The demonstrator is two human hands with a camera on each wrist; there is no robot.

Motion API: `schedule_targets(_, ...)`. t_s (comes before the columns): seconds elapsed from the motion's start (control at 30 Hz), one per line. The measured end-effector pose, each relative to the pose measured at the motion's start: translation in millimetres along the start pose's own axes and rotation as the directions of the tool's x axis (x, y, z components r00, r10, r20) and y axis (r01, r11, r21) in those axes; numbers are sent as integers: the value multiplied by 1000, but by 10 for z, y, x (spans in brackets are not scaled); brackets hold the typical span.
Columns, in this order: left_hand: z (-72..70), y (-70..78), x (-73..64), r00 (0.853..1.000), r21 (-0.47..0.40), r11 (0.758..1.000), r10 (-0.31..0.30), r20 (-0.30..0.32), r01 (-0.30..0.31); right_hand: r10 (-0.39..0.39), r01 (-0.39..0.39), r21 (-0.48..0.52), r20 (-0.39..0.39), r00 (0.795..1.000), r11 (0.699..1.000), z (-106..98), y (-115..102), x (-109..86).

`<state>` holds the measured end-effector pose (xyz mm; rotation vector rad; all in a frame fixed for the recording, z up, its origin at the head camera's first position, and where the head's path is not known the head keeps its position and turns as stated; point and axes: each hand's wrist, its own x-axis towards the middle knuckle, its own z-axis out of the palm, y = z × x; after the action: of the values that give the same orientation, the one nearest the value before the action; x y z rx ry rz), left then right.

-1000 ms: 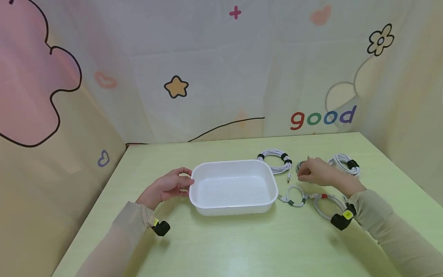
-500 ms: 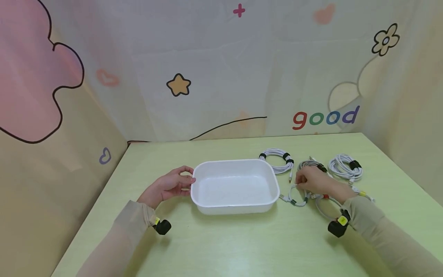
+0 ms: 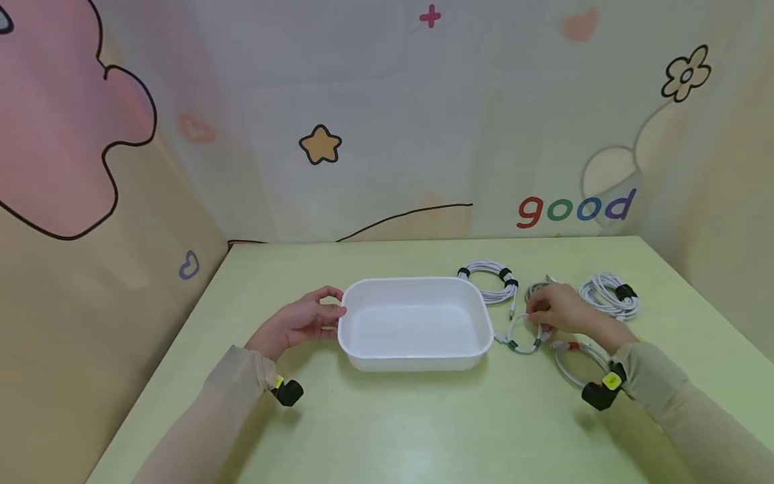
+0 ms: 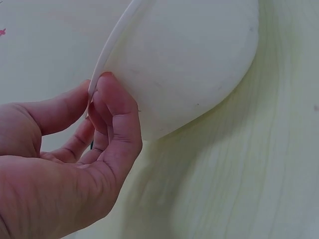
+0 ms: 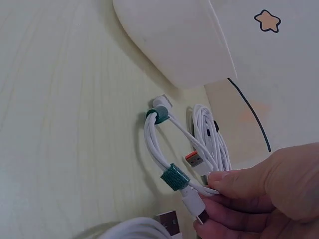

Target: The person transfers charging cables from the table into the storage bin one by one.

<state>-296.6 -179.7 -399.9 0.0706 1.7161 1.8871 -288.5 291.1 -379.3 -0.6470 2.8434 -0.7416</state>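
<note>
My left hand [image 3: 299,324] holds the left end of a white plastic basin [image 3: 416,363]. In the left wrist view the thumb and fingers pinch its rim [image 4: 113,37]. To the right of the basin, my right hand [image 3: 564,310] pinches a small coiled white charging cable [image 3: 525,351] between thumb and fingers. Two green ties [image 5: 174,177] bind this coil, as the right wrist view shows, and it is tilted up from the table. Its two plugs stick out at either side. The inside of the basin holds nothing visible.
Behind the basin's right end lies a white cable coil [image 3: 497,296] with black ties. Another white coil [image 3: 607,296] lies at the far right. A grey cable [image 3: 535,289] is partly behind my right hand. A thicker coil with a red tie [image 3: 565,368] lies below my right wrist.
My right hand has come from the grey cable at the back toward the small green-tied cable and now pinches it, its loop raised. My left hand stays on the basin.
</note>
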Motion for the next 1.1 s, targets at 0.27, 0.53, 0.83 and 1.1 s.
schedule_targets(0.27, 39, 3, 0, 1000, 11, 1000, 4, -5, -4, 8, -8, 12, -41, 999, 1000, -176, -69, -26)
schedule_targets(0.53, 41, -116, -8, 1000, 18, 1000, 6, -13, -6, 60, -55, 80, -70, 996, 995, -354, -182, -7)
schedule_targets(0.83, 18, -82, 9, 1000, 7, 1000, 15, -10, -14, 51, -44, 88, -72, 996, 995, -371, -543, 327)
schedule_targets(1.1, 6, -46, 24, 1000, -4, 1000, 22, 9, -22, 52, -46, 146, -43, 998, 988, -241, -843, 583)
